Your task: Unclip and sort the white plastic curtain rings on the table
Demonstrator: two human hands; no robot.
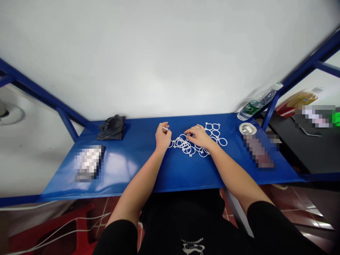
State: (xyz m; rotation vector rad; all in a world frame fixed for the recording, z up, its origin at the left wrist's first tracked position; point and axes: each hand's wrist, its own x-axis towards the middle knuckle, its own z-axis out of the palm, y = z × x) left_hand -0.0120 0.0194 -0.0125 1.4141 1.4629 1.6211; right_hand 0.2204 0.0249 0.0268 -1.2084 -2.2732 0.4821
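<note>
Several thin white plastic rings (pixel 188 147) with small clasp-like ends lie in an overlapping heap on the blue table. My left hand (pixel 162 137) is closed just left of the heap. A white clasp end (pixel 165 129) sticks out between its fingers; the rest of that ring is mostly hidden by the hand. Over the heap, my right hand (pixel 199 136) has its fingers bent down and thumb and fingertips together at a white ring. Part of the heap is covered by this hand, and more rings (pixel 222 141) spread out to its right.
A crumpled black plastic bag (pixel 113 127) and a blurred-out item (pixel 89 161) lie on the table (pixel 127 177) at left. At right are a water bottle (pixel 256 104) leaning on the frame, a white roll (pixel 247 128) and another blurred item (pixel 259 152). Blue metal bars (pixel 66 122) bound both sides.
</note>
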